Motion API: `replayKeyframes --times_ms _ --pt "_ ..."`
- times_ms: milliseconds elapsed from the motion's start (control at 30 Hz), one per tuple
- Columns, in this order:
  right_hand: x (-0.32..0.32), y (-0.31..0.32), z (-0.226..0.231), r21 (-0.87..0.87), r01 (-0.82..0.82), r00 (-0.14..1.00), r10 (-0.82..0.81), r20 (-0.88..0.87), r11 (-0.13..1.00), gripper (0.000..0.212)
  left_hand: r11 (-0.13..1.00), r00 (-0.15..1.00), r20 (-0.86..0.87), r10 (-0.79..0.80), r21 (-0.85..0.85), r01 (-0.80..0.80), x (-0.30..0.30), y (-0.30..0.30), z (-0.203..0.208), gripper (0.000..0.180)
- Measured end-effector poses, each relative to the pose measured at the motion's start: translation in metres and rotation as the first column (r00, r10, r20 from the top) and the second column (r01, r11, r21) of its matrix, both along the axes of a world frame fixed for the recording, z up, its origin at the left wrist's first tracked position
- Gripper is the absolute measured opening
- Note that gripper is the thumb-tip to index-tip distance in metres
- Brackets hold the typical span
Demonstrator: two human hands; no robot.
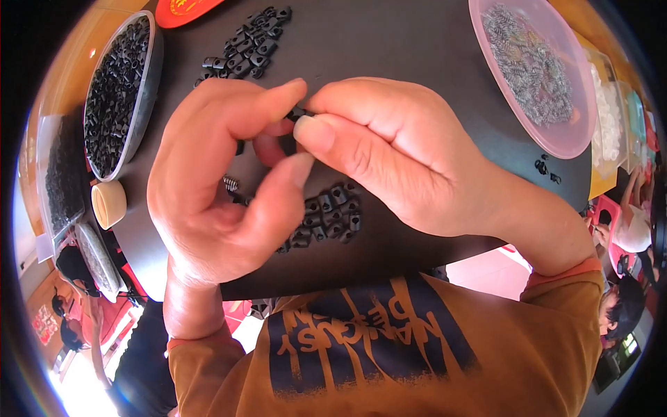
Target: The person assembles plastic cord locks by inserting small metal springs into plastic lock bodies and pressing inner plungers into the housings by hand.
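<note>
My right hand (pixel 396 149) pinches a small black plastic cord lock piece (pixel 297 112) between thumb and forefinger, which hide most of it. My left hand (pixel 222 174) curls around from the other side, its fingers touching the same piece, while its thumb stands apart and is slightly blurred. A small metal spring (pixel 231 183) shows in the gap of my left hand; whether it is held or lies on the table I cannot tell. Beneath the hands sits a cluster of black cord locks (pixel 330 214), partly covered by my left hand.
More black cord locks (pixel 250 45) lie farther back on the dark table (pixel 389 35). An oval tub (pixel 158 59) of black parts stands at left, near a tan roll (pixel 109 204). A pink bowl (pixel 583 132) at right holds springs. Loose black bits (pixel 545 168) lie near it.
</note>
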State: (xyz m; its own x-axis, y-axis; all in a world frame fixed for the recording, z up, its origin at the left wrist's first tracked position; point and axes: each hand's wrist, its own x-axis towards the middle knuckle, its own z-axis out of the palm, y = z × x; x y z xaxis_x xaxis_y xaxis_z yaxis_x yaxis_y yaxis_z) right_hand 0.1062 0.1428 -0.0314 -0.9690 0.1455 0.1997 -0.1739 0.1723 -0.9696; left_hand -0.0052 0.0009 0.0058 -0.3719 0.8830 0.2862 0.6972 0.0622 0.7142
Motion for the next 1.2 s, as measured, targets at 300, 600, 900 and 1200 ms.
replayKeyframes --times_ms 300,600,900,1200 --pt "-0.001 -0.004 -0.003 -0.604 -0.062 0.981 0.159 0.110 0.795 0.028 0.998 0.978 -0.210 0.005 0.054 0.007 0.000 0.002 -0.009 0.041" --pt "0.003 -0.002 0.001 -0.703 -0.140 0.966 0.253 0.058 0.698 0.034 0.991 0.943 -0.322 0.078 0.128 -0.039 0.002 0.002 -0.012 0.038" --pt "-0.001 0.002 0.004 -0.704 -0.067 0.949 0.263 0.174 0.707 0.031 0.991 0.922 -0.374 0.100 0.124 -0.057 0.003 0.006 -0.009 0.035" --pt "-0.009 -0.010 -0.011 -0.724 -0.169 0.977 0.211 -0.033 0.669 0.030 0.975 0.926 -0.376 0.036 0.218 0.051 -0.008 0.011 -0.012 0.032"
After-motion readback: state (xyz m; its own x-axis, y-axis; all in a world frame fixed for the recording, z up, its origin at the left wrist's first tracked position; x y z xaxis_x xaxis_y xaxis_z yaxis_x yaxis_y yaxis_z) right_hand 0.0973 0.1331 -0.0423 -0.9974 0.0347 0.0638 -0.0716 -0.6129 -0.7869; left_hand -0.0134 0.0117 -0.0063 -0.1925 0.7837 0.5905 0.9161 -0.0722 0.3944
